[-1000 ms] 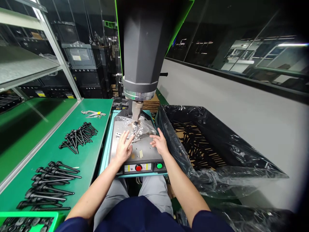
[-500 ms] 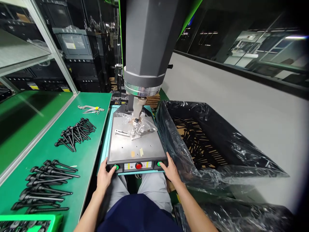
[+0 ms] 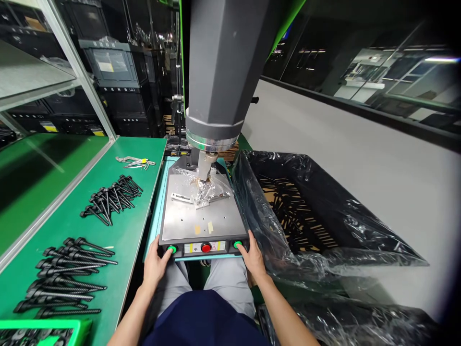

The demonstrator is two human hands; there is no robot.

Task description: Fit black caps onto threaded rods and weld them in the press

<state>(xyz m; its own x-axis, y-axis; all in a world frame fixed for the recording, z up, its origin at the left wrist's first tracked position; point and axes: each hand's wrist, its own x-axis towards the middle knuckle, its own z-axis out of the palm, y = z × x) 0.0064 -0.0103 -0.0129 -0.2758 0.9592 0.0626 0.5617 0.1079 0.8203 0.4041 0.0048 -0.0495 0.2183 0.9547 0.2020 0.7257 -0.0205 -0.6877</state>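
- Resting on the left green button [image 3: 174,249], the thumb of the left hand [image 3: 154,265] meets the front of the machine base [image 3: 201,238], while its fingers curve around the side of that corner.
- The right hand [image 3: 255,260] mirrors it, thumb on the right green button [image 3: 236,244] and fingers along the base's right side.
- Neither hand shows a loose item in it; the undersides of the fingers are hidden, so I cannot tell whether either hand is closed tightly on the base.
- Between the two thumbs, a red button [image 3: 206,248] sits in the middle of the front panel, untouched.
- On top of the base lies a metal plate [image 3: 182,218], with two bits of tape near its front edge.
- Crumpled clear plastic [image 3: 218,186] lies toward the back of the plate, with a slotted metal bar [image 3: 181,198] sticking out on its left.
- Above it, the big grey machine head [image 3: 216,72] carries a metal tip [image 3: 204,166] reaching down into the plastic, which hides what the tip meets.
- To the left, a green table [image 3: 124,238] holds pliers [image 3: 132,160] and two groups of black screws [image 3: 70,274].
- To the right stands a box lined with dark plastic [image 3: 254,211], with many thin dark pieces inside.
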